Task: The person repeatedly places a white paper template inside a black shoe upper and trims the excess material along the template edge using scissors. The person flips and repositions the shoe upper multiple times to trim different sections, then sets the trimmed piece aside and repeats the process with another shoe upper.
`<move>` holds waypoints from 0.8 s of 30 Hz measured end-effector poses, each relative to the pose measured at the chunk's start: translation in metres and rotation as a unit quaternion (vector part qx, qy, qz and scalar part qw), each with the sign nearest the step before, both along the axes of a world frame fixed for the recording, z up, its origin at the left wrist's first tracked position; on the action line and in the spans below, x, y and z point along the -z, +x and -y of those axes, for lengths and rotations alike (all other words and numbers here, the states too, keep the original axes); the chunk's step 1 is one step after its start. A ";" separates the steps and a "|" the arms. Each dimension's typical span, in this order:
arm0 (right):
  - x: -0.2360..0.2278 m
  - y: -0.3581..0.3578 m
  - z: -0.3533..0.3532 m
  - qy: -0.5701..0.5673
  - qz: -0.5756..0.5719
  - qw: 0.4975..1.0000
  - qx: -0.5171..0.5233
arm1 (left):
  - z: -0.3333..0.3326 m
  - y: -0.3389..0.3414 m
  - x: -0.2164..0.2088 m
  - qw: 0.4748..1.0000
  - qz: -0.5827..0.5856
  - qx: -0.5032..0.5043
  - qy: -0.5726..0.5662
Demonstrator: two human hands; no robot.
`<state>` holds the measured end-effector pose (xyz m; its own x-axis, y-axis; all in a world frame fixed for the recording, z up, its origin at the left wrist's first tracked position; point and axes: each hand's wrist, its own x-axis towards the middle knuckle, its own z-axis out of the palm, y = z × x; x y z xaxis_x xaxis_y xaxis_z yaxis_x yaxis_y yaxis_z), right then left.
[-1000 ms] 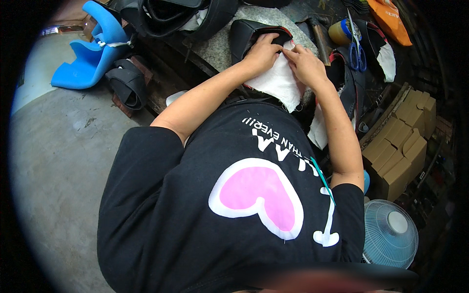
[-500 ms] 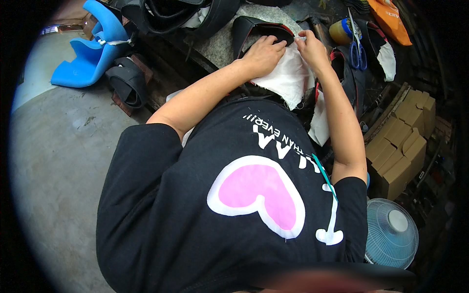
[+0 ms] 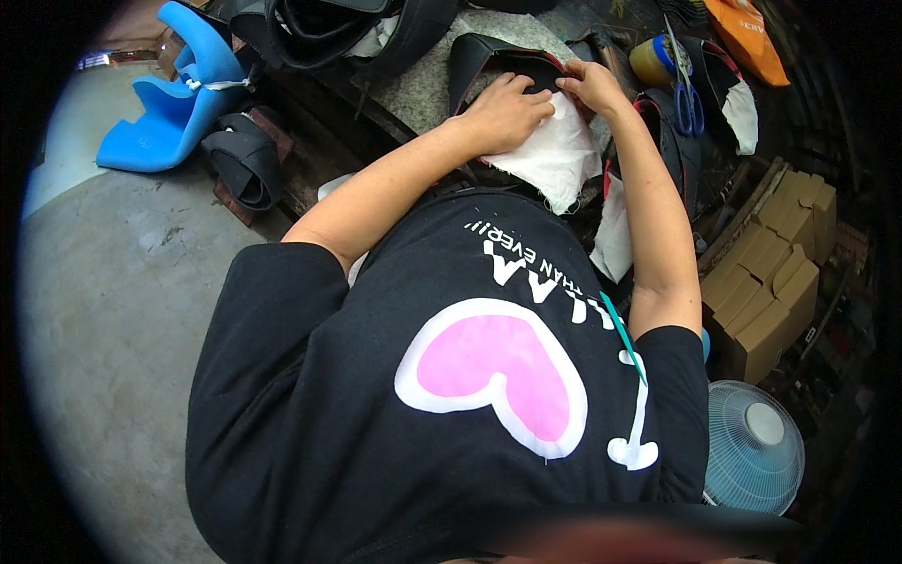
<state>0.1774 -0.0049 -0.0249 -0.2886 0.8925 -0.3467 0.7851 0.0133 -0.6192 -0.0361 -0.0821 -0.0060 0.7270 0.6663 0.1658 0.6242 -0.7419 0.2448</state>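
Observation:
A black shoe upper (image 3: 473, 58) with a red inner edge lies on the grey stone slab (image 3: 402, 92), its white cloth lining (image 3: 554, 160) hanging toward me. On its left side, my left hand (image 3: 512, 111) has its fingers bent over the opening and gripping the lining's top edge. My right hand (image 3: 592, 89) pinches the upper's right rim, thumb and fingers close together. The two hands' fingertips are nearly touching. What lies under the fingers is hidden.
To the right are blue-handled scissors (image 3: 689, 108), a yellowish jar (image 3: 650, 62), another black upper (image 3: 678, 155) and an orange bag (image 3: 747, 38). Cardboard boxes (image 3: 766, 291) and a fan (image 3: 754, 446) stand at lower right. A blue foam piece (image 3: 169, 108) and rolled black material (image 3: 242, 160) are at left.
My right hand has shifted slightly down and left along the rim, and its fingers are now closer to the left hand. The left hand stays nearly in place.

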 end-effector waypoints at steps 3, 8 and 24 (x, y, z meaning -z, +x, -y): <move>0.000 0.003 -0.001 -0.031 -0.065 0.997 0.010 | -0.001 0.000 -0.003 0.999 -0.032 0.027 0.027; -0.007 0.000 0.005 0.066 0.042 0.996 -0.045 | -0.002 0.001 -0.009 0.996 0.025 -0.014 -0.082; -0.029 0.004 0.000 0.201 0.143 0.969 -0.012 | -0.017 -0.023 -0.036 0.944 0.265 -0.126 -0.149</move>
<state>0.1814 -0.0052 0.0044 -0.2537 0.9664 -0.0402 0.9202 0.2283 -0.3178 -0.0592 -0.0652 0.0300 0.4059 0.8819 0.2398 0.5039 -0.4349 0.7463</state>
